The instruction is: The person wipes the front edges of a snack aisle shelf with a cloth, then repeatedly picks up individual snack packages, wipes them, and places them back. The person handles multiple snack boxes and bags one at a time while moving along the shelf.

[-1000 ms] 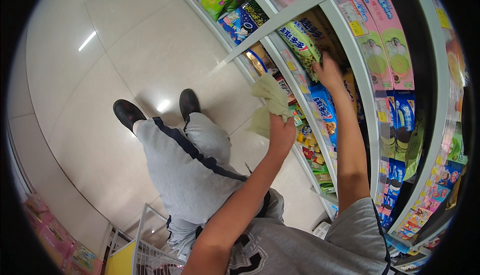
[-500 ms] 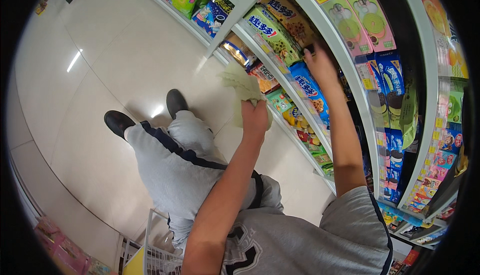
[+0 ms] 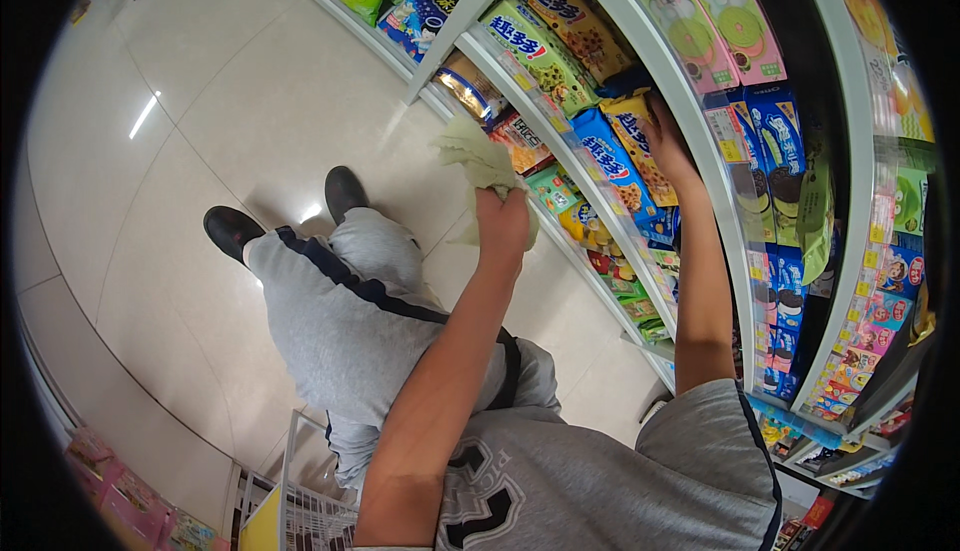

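Note:
My left hand (image 3: 503, 219) is closed round a crumpled pale green cloth (image 3: 472, 156), which hangs in front of the lower shelf. Inside the shelf, my right hand (image 3: 668, 151) grips a yellow cookie packet (image 3: 638, 141) by its side; some of the fingers are hidden behind it. The packet stands tilted beside a blue cookie packet (image 3: 607, 161). Just beyond lie a green cookie packet (image 3: 540, 51) and a brown one (image 3: 575, 23). A dark gap shows between the brown packet and my right hand.
White shelf edges (image 3: 740, 221) with clear strips and price tags curve along my right. Pink boxes (image 3: 715, 16) and blue biscuit packs (image 3: 775, 141) fill the shelf above. Below are a gold-lidded tub (image 3: 470, 86) and snack bags. A white wire rack (image 3: 315, 516) stands near my legs.
My right hand has shifted slightly down and right, and the yellow packet now shows upright in its grip beside the blue one. The cloth stays in my left hand.

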{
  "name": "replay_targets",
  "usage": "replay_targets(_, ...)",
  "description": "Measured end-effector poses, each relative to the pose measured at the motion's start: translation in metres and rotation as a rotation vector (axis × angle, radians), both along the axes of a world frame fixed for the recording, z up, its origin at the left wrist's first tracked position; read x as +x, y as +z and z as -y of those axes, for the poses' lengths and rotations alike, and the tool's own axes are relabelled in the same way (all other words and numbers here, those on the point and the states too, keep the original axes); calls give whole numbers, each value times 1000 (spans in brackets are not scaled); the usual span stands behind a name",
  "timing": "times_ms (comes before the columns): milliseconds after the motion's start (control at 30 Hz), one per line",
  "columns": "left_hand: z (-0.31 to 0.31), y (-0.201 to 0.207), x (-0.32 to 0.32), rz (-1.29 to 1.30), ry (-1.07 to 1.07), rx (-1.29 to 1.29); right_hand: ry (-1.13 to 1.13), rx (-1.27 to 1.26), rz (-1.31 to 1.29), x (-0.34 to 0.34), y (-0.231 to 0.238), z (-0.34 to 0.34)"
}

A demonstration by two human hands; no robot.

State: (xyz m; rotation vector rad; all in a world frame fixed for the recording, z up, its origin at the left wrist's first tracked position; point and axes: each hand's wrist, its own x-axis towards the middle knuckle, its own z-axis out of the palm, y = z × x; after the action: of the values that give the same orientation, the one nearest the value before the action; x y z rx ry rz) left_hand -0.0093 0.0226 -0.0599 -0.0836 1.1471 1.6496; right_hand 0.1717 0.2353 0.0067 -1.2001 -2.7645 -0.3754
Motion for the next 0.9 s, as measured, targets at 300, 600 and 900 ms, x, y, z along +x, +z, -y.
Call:
replay_targets(300,0,-5,2,-4,10,50,77,122,-62,3,6,5)
replay_targets(600,-2,-4,5,-78,-10,22,-192,-215,-190,-4,-13,15)
replay_targets(900,-2,-5,4,-16,-54,-11,-278,-141,7,-2,-11,30)
